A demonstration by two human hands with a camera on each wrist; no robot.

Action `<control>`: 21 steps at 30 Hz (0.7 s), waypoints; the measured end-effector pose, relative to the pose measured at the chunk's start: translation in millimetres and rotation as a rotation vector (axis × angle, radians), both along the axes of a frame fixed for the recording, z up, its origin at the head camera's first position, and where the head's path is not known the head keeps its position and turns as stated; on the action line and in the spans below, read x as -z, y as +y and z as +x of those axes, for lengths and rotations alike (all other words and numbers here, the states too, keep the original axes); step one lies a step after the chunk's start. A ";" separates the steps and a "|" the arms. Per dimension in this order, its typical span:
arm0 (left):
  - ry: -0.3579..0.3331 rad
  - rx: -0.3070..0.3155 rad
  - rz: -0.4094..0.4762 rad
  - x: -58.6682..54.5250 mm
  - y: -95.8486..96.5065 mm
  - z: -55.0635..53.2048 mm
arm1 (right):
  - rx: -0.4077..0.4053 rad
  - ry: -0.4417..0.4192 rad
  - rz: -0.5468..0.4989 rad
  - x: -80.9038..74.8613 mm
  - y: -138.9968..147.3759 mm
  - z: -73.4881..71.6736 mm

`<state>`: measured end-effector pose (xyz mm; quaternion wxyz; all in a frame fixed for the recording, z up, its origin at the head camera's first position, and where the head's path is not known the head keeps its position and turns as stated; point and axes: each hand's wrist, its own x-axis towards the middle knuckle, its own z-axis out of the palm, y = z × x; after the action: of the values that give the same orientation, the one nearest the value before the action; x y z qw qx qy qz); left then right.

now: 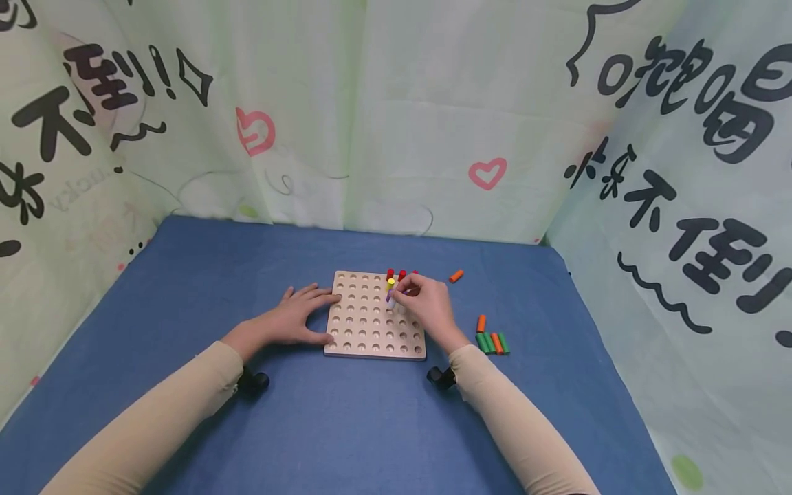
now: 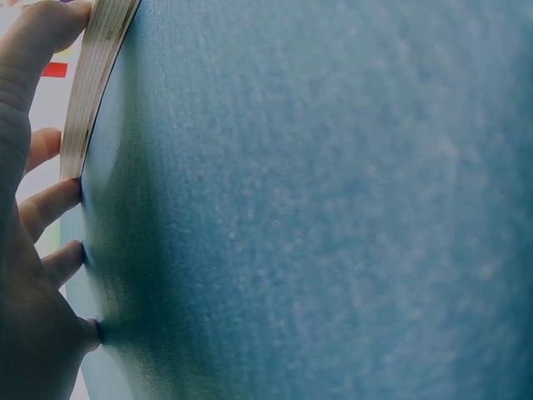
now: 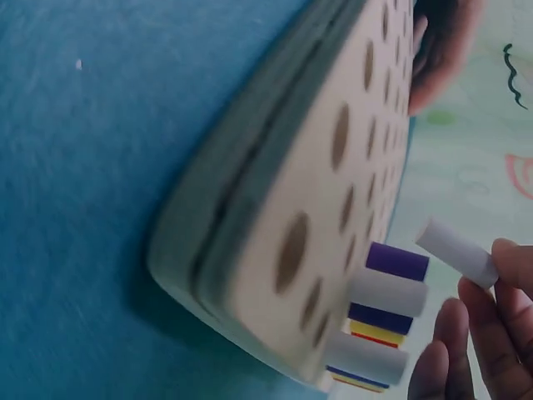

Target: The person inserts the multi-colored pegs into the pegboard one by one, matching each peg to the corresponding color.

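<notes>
A wooden pegboard (image 1: 359,349) with rows of round holes lies on the blue cloth. My left hand (image 1: 286,320) rests at its left edge, fingers spread, and the thumb touches the near-left side. In the right wrist view, my right hand (image 3: 500,321) pinches a white peg (image 3: 456,252) between thumb and fingertips, above the board. Beside that peg stand a purple peg (image 3: 398,261) and a white peg (image 3: 389,292), with yellow and red ones behind. From the head view, red pegs (image 1: 390,273) and a yellow peg (image 1: 391,282) stand at the board's far side; my right hand partly hides others.
On the cloth right of the board, several green pegs (image 1: 482,343) and orange pegs (image 1: 481,323) lie in a group. One more orange peg (image 1: 456,276) lies farther back. Printed curtains (image 1: 408,124) close off the table's back and sides.
</notes>
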<state>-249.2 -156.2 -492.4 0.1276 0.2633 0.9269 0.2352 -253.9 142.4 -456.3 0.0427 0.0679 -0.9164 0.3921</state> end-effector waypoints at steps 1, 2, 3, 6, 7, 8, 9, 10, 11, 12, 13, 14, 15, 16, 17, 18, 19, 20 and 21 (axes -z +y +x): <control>-0.001 -0.002 0.000 0.1 -0.1 0.2 | 0.001 0.002 0.010 1.3 -1.2 0.4; -0.001 -0.003 0.001 0.5 0.0 0.3 | 0.005 0.003 0.020 2.5 -2.2 0.6; 0.001 -0.003 0.000 1.2 0.1 0.2 | 0.006 0.002 0.026 3.4 -3.0 1.0; 0.006 -0.006 -0.004 2.2 0.4 0.1 | 0.007 0.001 0.042 6.6 -4.3 1.7; 0.006 -0.006 -0.006 2.5 0.4 0.0 | 0.007 0.003 0.048 7.4 -4.5 1.8; 0.007 -0.008 -0.007 2.8 0.4 -0.1 | 0.009 0.004 0.055 8.5 -4.5 1.7; 0.008 -0.009 -0.008 3.5 0.4 -0.4 | 0.008 0.006 0.062 9.4 -4.4 1.5; 0.008 -0.010 -0.009 3.6 0.2 -0.5 | 0.007 0.009 0.068 10.6 -4.4 1.1; 0.010 -0.010 -0.011 4.1 0.1 -0.7 | 0.005 0.011 0.073 11.5 -4.4 0.8; 0.009 -0.010 -0.012 4.2 -0.2 -0.8 | 0.004 0.012 0.077 12.2 -4.3 0.5; 0.009 -0.010 -0.012 4.5 -0.5 -1.0 | 0.004 0.014 0.082 13.1 -4.3 0.1; 0.009 -0.010 -0.011 5.0 -0.7 -1.2 | 0.004 0.016 0.085 13.8 -4.3 -0.3; 0.011 -0.010 -0.011 5.8 -0.8 -1.4 | 0.004 0.017 0.084 14.4 -4.4 -0.5; 0.010 -0.010 -0.009 6.3 -1.0 -1.6 | 0.005 0.017 0.084 14.8 -4.7 -0.7; 0.010 -0.010 -0.008 7.0 -1.2 -1.8 | 0.005 0.017 0.086 15.1 -5.0 -0.7; 0.009 -0.011 -0.006 7.6 -1.4 -2.0 | 0.005 0.013 0.091 15.3 -5.4 -0.6; 0.009 -0.011 -0.005 7.6 -1.3 -2.2 | 0.004 0.010 0.099 15.2 -5.5 -0.5; 0.008 -0.010 -0.003 7.4 -1.3 -2.4 | -0.001 0.009 0.110 15.0 -5.8 -0.2; 0.007 -0.009 -0.001 7.0 -1.4 -2.5 | -0.010 0.003 0.120 14.5 -6.1 0.5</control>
<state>-251.7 -157.5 -499.5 0.1233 0.2598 0.9286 0.2344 -253.5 136.2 -470.8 0.0377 0.0756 -0.9379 0.3363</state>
